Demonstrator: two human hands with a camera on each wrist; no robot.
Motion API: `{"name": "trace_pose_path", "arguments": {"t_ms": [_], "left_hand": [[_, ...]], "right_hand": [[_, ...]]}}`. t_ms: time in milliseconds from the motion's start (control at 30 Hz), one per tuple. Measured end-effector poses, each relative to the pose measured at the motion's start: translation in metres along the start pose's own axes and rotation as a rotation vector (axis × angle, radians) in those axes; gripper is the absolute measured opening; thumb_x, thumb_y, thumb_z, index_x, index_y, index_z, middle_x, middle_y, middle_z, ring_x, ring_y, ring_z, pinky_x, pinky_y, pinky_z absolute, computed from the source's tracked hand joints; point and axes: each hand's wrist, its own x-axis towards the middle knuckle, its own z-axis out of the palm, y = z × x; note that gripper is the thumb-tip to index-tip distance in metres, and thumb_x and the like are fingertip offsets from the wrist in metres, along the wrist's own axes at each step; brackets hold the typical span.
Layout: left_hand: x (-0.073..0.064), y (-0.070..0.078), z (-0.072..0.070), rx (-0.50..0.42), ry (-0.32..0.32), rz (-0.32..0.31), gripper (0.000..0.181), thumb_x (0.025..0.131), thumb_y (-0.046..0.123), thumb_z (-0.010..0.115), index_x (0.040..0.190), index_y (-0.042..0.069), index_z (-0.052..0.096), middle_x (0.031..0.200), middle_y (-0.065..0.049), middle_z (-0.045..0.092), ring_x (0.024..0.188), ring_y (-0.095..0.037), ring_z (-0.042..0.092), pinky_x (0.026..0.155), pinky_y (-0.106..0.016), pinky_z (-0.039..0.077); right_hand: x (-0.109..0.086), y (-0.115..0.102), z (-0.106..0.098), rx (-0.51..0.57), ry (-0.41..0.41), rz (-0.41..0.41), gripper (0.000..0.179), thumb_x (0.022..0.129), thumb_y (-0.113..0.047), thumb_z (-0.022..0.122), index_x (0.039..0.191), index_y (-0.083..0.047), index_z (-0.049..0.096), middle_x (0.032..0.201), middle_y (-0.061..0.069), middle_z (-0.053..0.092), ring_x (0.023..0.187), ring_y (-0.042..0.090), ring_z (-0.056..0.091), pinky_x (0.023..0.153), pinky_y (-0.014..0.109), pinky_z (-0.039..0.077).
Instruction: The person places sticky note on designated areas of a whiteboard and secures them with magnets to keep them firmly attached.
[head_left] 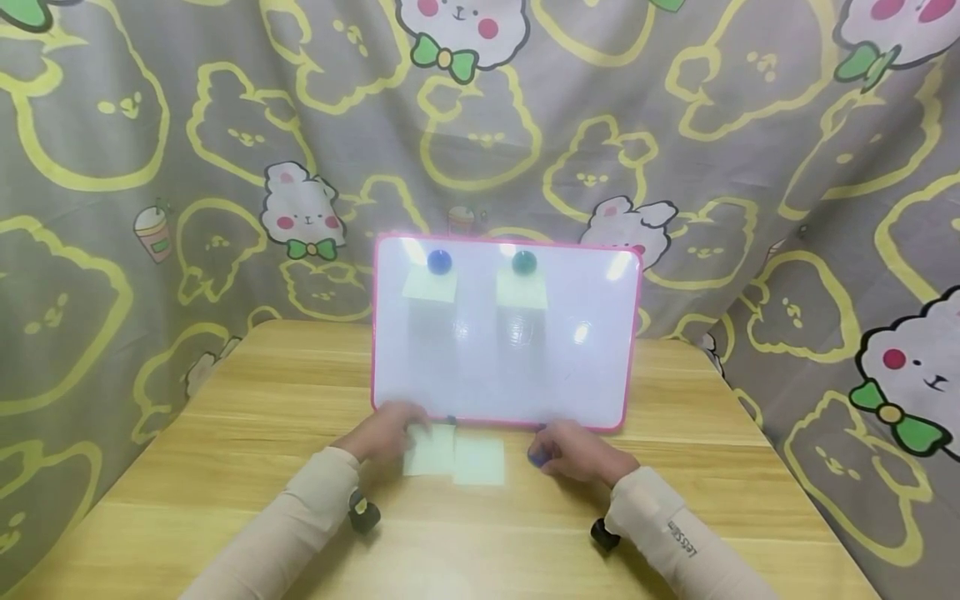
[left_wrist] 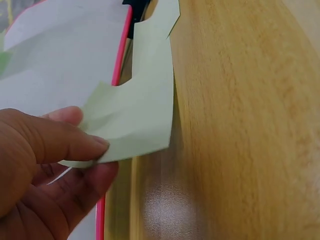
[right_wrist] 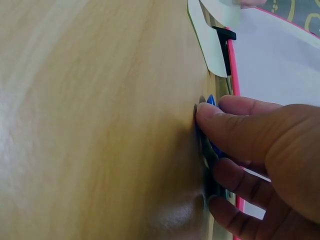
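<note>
My left hand [head_left: 390,432] pinches the edge of a pale green paper note [left_wrist: 135,117] between thumb and fingers. That note [head_left: 431,454] is lifted and bent in front of the whiteboard's lower edge, beside a second pale note [head_left: 480,462] on the table. My right hand [head_left: 576,452] pinches a round blue magnet [head_left: 537,456] low at the board's bottom edge. Under its fingers in the right wrist view is a dark green piece [right_wrist: 207,182], mostly hidden. The whiteboard [head_left: 495,367], framed in pink, leans upright behind both hands.
A blue magnet [head_left: 439,262] and a green magnet [head_left: 524,262] hold two notes, the left note [head_left: 431,287] and the right note [head_left: 522,292], high on the board. Black feet [right_wrist: 226,35] prop its lower edge. A patterned curtain [head_left: 495,167] hangs behind the wooden table [head_left: 450,550].
</note>
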Motion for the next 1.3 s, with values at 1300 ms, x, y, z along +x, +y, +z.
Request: {"name": "trace_pose_path", "arguments": {"t_ms": [1300], "left_hand": [[0.0063, 0.0054, -0.0067, -0.161, 0.083, -0.248, 0.044, 0.075, -0.015, 0.062, 0.114, 0.005, 0.063, 0.09, -0.004, 0.053, 0.076, -0.02, 0.049, 0.067, -0.034, 0.046]], "right_hand": [[-0.0008, 0.0093, -0.0005, -0.123, 0.056, -0.082, 0.01, 0.089, -0.008, 0.066, 0.096, -0.01, 0.072, 0.092, -0.003, 0.067, 0.089, 0.016, 0.061, 0.081, 0.036, 0.051]]}}
